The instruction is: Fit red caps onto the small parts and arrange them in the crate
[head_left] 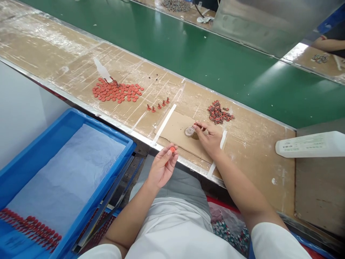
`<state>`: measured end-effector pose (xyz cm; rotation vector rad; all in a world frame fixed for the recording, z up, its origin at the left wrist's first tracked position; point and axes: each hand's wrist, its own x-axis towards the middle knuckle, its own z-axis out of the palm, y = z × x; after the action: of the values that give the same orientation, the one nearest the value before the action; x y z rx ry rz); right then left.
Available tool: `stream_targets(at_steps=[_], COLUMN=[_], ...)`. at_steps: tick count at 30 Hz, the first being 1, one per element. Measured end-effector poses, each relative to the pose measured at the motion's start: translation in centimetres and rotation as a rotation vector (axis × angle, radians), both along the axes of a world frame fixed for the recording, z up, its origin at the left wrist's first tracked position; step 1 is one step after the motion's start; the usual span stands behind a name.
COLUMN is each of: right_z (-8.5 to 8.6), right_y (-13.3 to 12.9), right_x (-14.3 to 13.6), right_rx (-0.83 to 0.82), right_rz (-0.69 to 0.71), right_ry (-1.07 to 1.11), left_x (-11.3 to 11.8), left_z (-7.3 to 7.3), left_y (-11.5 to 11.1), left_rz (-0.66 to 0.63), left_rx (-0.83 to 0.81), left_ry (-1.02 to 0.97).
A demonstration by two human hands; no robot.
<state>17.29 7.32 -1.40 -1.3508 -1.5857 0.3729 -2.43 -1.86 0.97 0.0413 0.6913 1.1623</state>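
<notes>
My left hand (pixel 164 165) pinches a small round red disc (pixel 172 149) just off the table's front edge. My right hand (pixel 208 136) has its fingertips closed on a small red and dark figure piece (pixel 195 125), partly hidden by the fingers. Those fingertips are at a small round clear dish (pixel 189 131) on a taped cardboard sheet (pixel 175 126). Behind the right hand is a pile of red and dark figure pieces (pixel 218 113). Several pieces stand upright on red discs (pixel 159 106), left of the cardboard.
Many red discs (pixel 115 91) lie at the left with a white bottle (pixel 102 70) among them. A blue tray (pixel 129 144) stands at lower left, holding rows of red pieces (pixel 35 230) on a white sheet. A large white bottle (pixel 309 144) lies right. A green belt (pixel 172 43) runs behind.
</notes>
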Motion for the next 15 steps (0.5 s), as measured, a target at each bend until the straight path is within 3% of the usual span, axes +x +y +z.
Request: stream_targets(at_steps=[15], right_z=[-0.25], right_y=[0.15], right_x=[0.08], right_rx=[0.078], right_rz=[0.031], right_ry=[-0.146], left_x=[-0.29], left_z=[-0.12], left_y=[0.01], left_rz=[0.018], left_rx=[-0.013], left_ry=[-0.013])
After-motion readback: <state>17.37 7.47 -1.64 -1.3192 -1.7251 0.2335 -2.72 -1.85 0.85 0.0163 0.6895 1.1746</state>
